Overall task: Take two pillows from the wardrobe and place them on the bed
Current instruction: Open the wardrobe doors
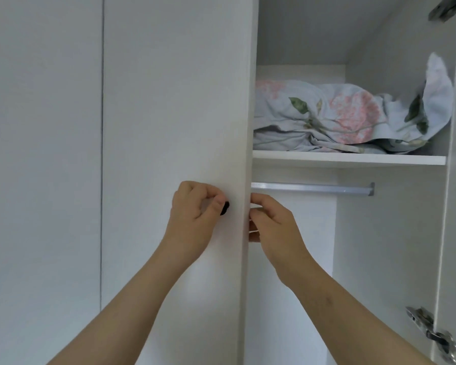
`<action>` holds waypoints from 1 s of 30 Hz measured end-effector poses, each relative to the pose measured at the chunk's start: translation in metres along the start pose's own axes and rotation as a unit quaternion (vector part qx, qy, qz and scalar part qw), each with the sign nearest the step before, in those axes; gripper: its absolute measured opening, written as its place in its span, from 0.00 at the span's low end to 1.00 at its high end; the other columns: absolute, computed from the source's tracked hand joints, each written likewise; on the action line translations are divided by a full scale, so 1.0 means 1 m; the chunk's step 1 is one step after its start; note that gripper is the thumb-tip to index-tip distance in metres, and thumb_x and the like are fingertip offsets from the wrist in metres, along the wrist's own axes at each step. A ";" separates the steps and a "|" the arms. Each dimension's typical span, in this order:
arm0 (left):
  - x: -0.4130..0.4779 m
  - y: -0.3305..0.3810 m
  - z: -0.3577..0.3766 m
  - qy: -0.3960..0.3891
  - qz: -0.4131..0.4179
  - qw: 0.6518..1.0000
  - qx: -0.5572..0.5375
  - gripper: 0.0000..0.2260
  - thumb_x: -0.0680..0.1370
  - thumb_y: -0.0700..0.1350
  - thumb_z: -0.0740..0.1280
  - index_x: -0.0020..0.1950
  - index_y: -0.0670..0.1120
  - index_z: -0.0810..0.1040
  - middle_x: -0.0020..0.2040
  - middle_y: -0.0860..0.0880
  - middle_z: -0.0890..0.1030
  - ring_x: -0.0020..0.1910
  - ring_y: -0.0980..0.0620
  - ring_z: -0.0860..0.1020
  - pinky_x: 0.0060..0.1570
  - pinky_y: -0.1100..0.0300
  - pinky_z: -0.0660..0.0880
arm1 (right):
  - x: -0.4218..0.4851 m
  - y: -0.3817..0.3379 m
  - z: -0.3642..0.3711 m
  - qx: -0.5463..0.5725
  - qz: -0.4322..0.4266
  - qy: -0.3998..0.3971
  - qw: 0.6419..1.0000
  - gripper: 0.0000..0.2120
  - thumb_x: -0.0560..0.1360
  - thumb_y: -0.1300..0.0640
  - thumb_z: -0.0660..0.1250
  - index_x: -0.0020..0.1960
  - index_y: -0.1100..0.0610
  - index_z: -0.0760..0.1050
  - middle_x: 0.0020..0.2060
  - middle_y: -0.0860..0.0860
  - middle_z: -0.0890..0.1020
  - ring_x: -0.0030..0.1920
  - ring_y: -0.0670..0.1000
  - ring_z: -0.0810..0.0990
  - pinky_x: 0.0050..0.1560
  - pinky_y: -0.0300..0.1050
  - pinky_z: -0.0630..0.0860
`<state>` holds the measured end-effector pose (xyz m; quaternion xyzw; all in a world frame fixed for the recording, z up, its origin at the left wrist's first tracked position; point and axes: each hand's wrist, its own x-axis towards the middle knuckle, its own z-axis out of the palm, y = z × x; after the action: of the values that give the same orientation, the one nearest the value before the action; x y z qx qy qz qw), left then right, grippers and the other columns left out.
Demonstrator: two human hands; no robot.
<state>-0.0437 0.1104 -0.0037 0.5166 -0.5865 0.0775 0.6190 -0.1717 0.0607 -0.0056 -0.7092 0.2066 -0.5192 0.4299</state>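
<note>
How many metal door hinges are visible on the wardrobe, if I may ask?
2. The upper hinge is at the top right; the lower hinge at the bottom right. Others may be hidden.

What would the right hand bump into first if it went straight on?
The wardrobe door: the right hand curls its fingers round its edge. Past that, probably the metal rail just above, though depth is unclear.

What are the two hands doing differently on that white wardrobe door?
The left hand pinches the small black knob on the front of the white door; the right hand curls its fingers round that door's edge. The left hand lies before the door face; the right hand sits in the opening, just below the metal rail. Both hold the same door at similar height.
</note>
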 end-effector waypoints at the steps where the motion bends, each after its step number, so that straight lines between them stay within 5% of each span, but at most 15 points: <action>1: -0.004 0.004 -0.007 0.011 -0.004 1.000 -0.005 0.08 0.75 0.47 0.59 0.38 0.56 0.74 0.45 0.57 0.70 0.51 0.55 0.72 0.51 0.69 0.68 | -0.005 -0.005 0.004 0.009 -0.009 -0.014 1.000 0.17 0.76 0.67 0.54 0.51 0.53 0.79 0.42 0.54 0.85 0.40 0.52 0.82 0.45 0.49 0.81; 7: -0.033 0.024 -0.042 0.097 -0.024 0.995 -0.011 0.12 0.76 0.42 0.63 0.35 0.55 0.76 0.41 0.57 0.76 0.47 0.56 0.76 0.50 0.65 0.72 | -0.027 -0.023 0.024 0.070 -0.048 -0.096 0.992 0.17 0.75 0.71 0.56 0.45 0.54 0.80 0.35 0.48 0.86 0.35 0.48 0.83 0.38 0.45 0.82; 13: -0.048 0.034 -0.093 0.192 -0.059 0.979 -0.022 0.11 0.73 0.50 0.63 0.35 0.50 0.82 0.35 0.54 0.83 0.39 0.52 0.81 0.52 0.45 0.79 | -0.045 -0.033 0.058 0.103 -0.068 -0.155 0.980 0.20 0.76 0.71 0.57 0.46 0.50 0.82 0.39 0.50 0.86 0.39 0.49 0.85 0.40 0.45 0.82; 17: -0.063 0.043 -0.116 0.209 -0.048 0.977 -0.005 0.06 0.72 0.51 0.65 0.38 0.56 0.80 0.37 0.58 0.82 0.42 0.55 0.81 0.44 0.54 0.80 | -0.050 -0.042 0.088 0.118 -0.079 -0.185 0.972 0.19 0.75 0.69 0.59 0.43 0.49 0.81 0.41 0.52 0.85 0.38 0.49 0.84 0.35 0.36 0.80; 22: -0.080 0.047 -0.151 0.233 -0.033 0.970 0.054 0.12 0.67 0.54 0.69 0.49 0.56 0.79 0.45 0.56 0.83 0.47 0.56 0.81 0.51 0.58 0.77 | -0.059 -0.051 0.130 0.133 -0.098 -0.236 0.957 0.22 0.75 0.69 0.59 0.41 0.43 0.79 0.38 0.45 0.83 0.37 0.43 0.83 0.39 0.37 0.81; 25: -0.084 0.047 -0.173 0.293 -0.035 0.950 0.101 0.04 0.69 0.48 0.69 0.40 0.59 0.79 0.40 0.60 0.83 0.44 0.59 0.81 0.48 0.63 0.77 | -0.067 -0.054 0.158 0.143 -0.094 -0.265 0.949 0.21 0.76 0.68 0.58 0.42 0.43 0.78 0.41 0.40 0.82 0.40 0.39 0.82 0.40 0.37 0.81; 27: -0.086 0.044 -0.187 0.322 -0.043 0.936 0.139 0.08 0.71 0.45 0.68 0.36 0.59 0.77 0.34 0.67 0.81 0.38 0.66 0.78 0.41 0.75 0.72 | -0.072 -0.056 0.175 0.150 -0.078 -0.288 0.943 0.20 0.76 0.67 0.58 0.43 0.44 0.78 0.43 0.38 0.82 0.41 0.38 0.82 0.42 0.37 0.80; 30: -0.086 0.040 -0.205 0.358 -0.064 0.914 0.180 0.11 0.73 0.45 0.66 0.32 0.57 0.74 0.30 0.66 0.78 0.33 0.64 0.75 0.35 0.77 0.68 | -0.076 -0.059 0.193 0.170 -0.044 -0.309 0.935 0.15 0.76 0.64 0.59 0.43 0.47 0.79 0.44 0.41 0.82 0.43 0.42 0.82 0.42 0.39 0.80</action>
<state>0.0350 0.3222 -0.0051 0.5935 -0.2673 0.3217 0.6876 -0.0326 0.2256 -0.0177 -0.7597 -0.0591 -0.3198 0.5631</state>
